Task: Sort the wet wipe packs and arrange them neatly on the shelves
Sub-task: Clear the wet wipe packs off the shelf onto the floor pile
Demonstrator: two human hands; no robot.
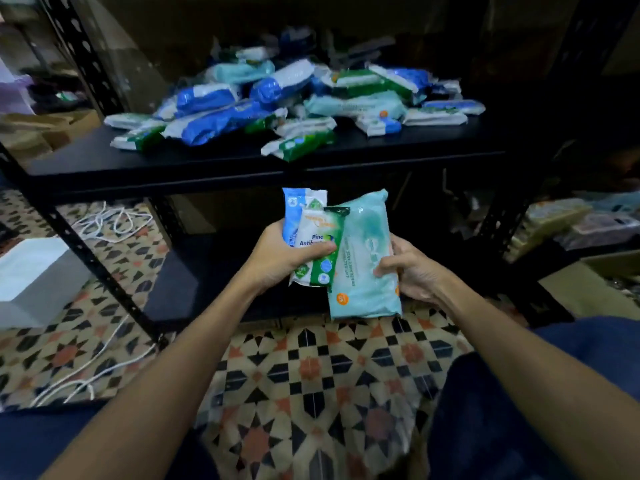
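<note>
The left hand (280, 258) grips two small packs held upright together: a blue pack (294, 216) behind and a white-and-green pack (317, 247) in front, with the thumb pressed across the front one. The right hand (412, 268) grips a larger teal pack (363, 258) by its right edge, thumb on the face and fingers curled behind. The teal pack stands on end, tilted a little, and its left edge overlaps the white-and-green pack. All three packs are held in the air in front of the black shelf unit, below the upper shelf (207, 161) and above the lower shelf (194, 271).

On the upper shelf lies a loose pile of packs (284, 98), blue, green, teal and white ones mixed, heaped toward the middle and back, some lying flat and some leaning on each other. The front strip of that shelf is bare. A slanted black post (86, 258) with punched holes runs down the left side of the unit.

The floor (311, 375) has patterned tiles in black, cream and orange. A white cord (104, 220) lies in loops to the left of the unit, near a white box (31, 271). At the right sit a cardboard box (595, 289) and some blurred goods behind it. Dark blue trouser legs (519, 410) fill the lower corners.
</note>
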